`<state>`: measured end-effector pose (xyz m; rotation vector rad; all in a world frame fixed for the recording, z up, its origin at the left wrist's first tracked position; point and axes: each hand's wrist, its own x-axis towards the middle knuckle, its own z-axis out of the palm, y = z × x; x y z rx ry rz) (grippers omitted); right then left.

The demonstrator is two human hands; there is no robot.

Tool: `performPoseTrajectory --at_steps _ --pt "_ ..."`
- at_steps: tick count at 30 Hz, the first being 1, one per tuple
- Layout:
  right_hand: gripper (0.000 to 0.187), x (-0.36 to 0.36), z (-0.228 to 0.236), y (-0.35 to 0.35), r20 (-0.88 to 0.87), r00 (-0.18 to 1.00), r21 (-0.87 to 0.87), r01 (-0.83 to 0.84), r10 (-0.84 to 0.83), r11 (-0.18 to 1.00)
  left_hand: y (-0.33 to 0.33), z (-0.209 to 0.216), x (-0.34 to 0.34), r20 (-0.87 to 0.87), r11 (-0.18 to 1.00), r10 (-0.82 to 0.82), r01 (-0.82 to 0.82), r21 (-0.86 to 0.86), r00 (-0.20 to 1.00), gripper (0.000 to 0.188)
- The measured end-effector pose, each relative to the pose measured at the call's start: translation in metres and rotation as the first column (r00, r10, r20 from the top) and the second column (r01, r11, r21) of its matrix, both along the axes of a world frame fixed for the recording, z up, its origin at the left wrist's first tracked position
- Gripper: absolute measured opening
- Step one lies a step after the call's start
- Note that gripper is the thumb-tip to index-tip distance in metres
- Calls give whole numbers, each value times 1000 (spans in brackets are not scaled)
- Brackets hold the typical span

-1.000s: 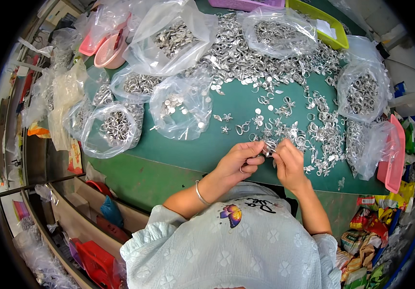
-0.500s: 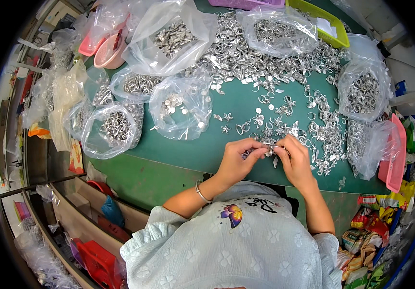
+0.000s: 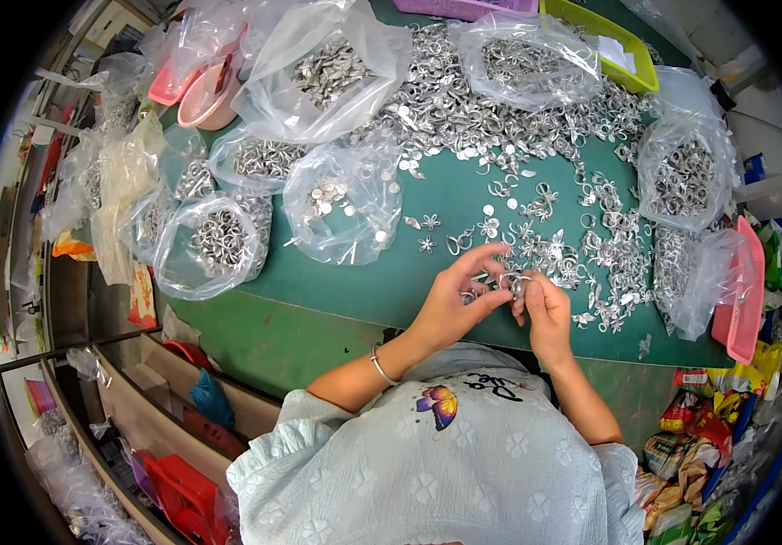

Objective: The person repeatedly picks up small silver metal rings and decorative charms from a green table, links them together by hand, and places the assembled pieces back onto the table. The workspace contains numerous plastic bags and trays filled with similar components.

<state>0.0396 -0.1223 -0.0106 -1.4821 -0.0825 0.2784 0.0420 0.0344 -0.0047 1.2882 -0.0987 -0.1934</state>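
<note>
The left hand cups and the right hand pinches silvery rings, near the green table's front edge. Bare tabletop opens leftward; I can't make out the rings' direction or long axis.

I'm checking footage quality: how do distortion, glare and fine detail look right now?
Head view: fisheye bending curves the front edge of the green table, corners black; head view: whitish sheen on the large clear bag; head view: the metal pieces between left hand and right hand are too small to make out individually.
</note>
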Motion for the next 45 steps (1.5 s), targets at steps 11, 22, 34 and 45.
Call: performPoseTrajectory --at_steps 11,22,34,45 --pt "35 2 9 -9 -71 963 52 -257 261 965 8 3 1 444 934 -110 -60 352 889 29" --pt "23 0 17 -3 -55 996 -168 -74 66 983 7 14 -1 469 897 -85 -138 421 879 29" --pt "23 -8 24 6 357 934 -274 84 20 958 -2 12 -9 427 940 -7 -139 311 904 26" --pt "27 -6 25 1 222 973 -216 -22 71 976 -7 10 -11 337 967 26 -109 229 941 26"
